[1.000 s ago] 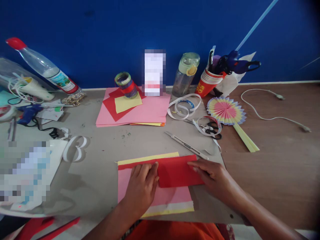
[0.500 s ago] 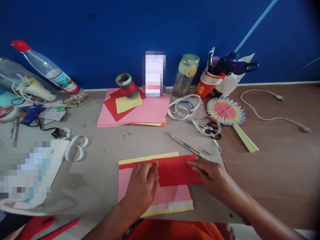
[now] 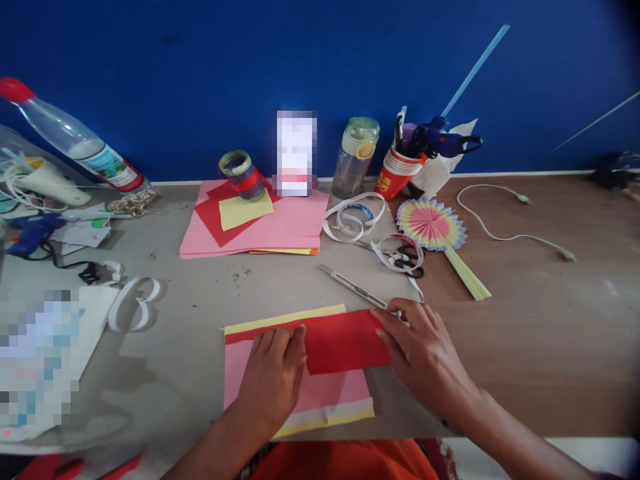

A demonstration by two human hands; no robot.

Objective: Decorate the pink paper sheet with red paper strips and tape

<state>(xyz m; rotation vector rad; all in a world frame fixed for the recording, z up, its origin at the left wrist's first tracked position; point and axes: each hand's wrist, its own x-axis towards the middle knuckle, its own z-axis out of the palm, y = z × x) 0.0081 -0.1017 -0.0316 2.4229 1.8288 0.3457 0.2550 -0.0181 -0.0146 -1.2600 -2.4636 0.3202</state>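
A strip of red paper (image 3: 345, 341) lies over a pink sheet (image 3: 345, 387) near the table's front edge. A yellow border (image 3: 290, 318) shows along the pink sheet's far side, with white and yellow bands along its near side. My left hand (image 3: 274, 370), fingers curled together, presses on the red paper's left part. At the strip's right end, my right hand (image 3: 425, 347) grips the edge between thumb and fingers. Just beyond the strip lies a utility knife (image 3: 350, 287), its rear end close behind my right fingers.
Stacked pink paper (image 3: 300, 230) at the back carries a tape roll (image 3: 245, 177). Right of it stand a bottle (image 3: 354, 163) and a red cup (image 3: 397, 175) of tools. Nearby are white strips (image 3: 383, 207), scissors (image 3: 413, 260), a paper fan (image 3: 431, 225) and a cable (image 3: 500, 233).
The view has swung right, so everything sits further left in the picture. My right hand has shifted slightly right along the red paper, its fingers more raised. My left hand stays in place on it.
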